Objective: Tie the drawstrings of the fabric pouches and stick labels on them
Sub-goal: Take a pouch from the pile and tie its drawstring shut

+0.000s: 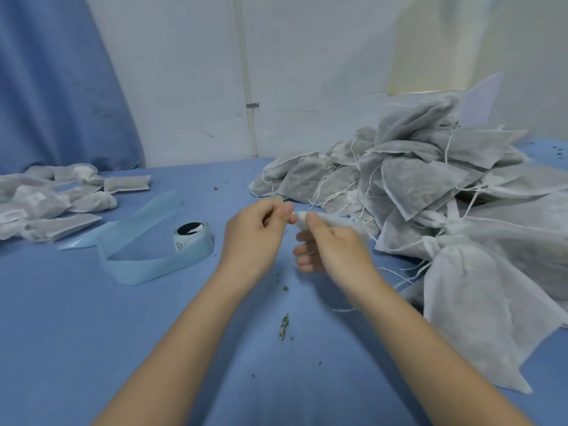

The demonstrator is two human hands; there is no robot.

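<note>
My left hand [256, 238] and my right hand [330, 247] meet above the middle of the blue table. Between them is the gathered neck of a white fabric pouch [333, 220]; both hands pinch it near its top, and its body is mostly hidden behind my right hand. A thin white drawstring [396, 273] trails to the right of my right wrist. A roll of labels [193, 236] on pale blue backing stands left of my left hand, with its loose backing strip [138, 229] curling away to the left.
A big heap of untied grey-white pouches [430, 179] with loose strings fills the right side. A large white pouch [479, 305] lies at the near right. Several labelled pouches [49, 201] lie at the far left. Dried herb crumbs [284, 327] dot the table [92, 333].
</note>
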